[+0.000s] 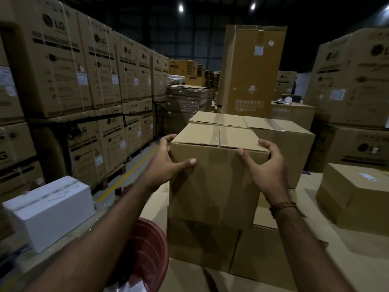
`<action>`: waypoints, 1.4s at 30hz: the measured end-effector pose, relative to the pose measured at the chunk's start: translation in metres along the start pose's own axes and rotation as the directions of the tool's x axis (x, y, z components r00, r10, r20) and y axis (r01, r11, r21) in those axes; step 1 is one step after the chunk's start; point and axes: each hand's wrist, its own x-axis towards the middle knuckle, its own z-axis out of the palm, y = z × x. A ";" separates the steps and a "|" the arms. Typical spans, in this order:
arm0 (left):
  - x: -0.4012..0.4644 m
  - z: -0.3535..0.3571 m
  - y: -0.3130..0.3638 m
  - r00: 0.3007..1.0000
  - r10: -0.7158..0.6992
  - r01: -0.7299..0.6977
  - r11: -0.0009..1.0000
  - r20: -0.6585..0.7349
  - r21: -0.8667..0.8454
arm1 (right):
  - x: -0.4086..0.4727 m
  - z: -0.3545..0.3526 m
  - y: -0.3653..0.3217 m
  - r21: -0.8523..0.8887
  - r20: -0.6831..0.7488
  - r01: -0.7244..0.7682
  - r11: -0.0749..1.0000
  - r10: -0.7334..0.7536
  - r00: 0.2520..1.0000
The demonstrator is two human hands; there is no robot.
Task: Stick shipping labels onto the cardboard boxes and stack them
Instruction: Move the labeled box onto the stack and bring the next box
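A plain taped cardboard box (212, 182) stands on top of a stack of similar boxes (202, 243) in front of me. My left hand (166, 163) grips its upper left corner, thumb across the front face and fingers curled round the side. My right hand (267, 165) grips the upper right corner, thumb on the front and fingers over the top edge. I see no label on this box's front or top. Behind it stand two more plain boxes (280, 131) at about the same height. A box (355, 194) at the right carries a white label (367, 176) on its top.
A white carton (52, 209) lies at the left. A red plastic tub (147, 249) holding white sheets sits by my left forearm. Tall pallets of printed appliance boxes (69, 76) wall the left side, with an aisle and a yellow floor line (126, 175) beside them. More big boxes (357, 81) rise at right.
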 end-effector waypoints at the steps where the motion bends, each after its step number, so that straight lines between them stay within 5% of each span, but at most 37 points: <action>1: 0.000 0.001 -0.004 1.000 -0.012 0.012 1.000 0.007 0.006 | -0.001 0.001 0.005 0.005 0.001 -0.011 1.000 0.011 1.000; 42: 0.022 0.006 -0.037 0.994 -0.084 0.084 0.996 -0.071 0.000 | 0.004 0.028 0.045 -0.044 0.085 -0.033 0.998 0.037 0.996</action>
